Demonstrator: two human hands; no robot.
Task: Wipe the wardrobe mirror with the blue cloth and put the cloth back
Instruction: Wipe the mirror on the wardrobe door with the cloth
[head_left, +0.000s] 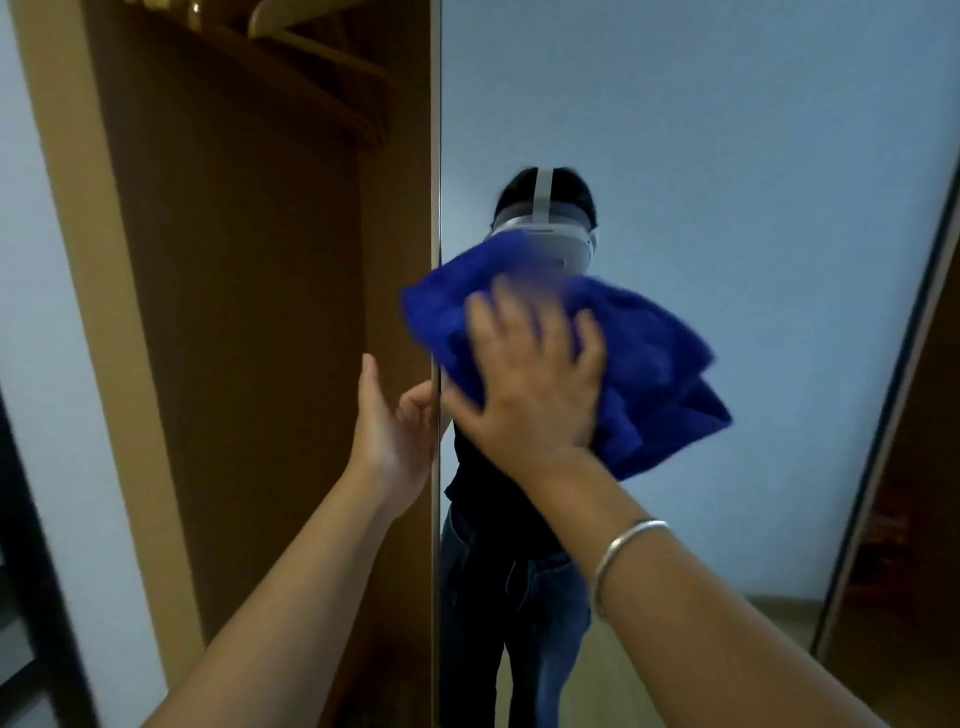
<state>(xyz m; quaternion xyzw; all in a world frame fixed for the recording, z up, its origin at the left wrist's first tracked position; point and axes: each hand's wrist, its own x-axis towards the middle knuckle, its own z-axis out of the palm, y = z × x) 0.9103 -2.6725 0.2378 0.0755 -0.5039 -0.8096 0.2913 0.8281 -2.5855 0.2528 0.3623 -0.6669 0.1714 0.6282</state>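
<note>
The wardrobe mirror (727, 156) fills the right half of the head view, on a door whose left edge runs down the middle. My right hand (535, 374) presses flat, fingers spread, on a crumpled blue cloth (660, 364) against the glass near the door's left edge, at about mid height. The cloth is motion-blurred. My left hand (395, 421) grips the door's edge (435, 260) just left of the cloth, fingers curled around it. A silver bangle sits on my right wrist.
The open wardrobe (249, 312) with brown wooden walls lies to the left, with wooden hangers (322, 52) on a rail at the top. A pale wall (31, 260) stands further left. The mirror reflects a person in a headset and a wooden floor.
</note>
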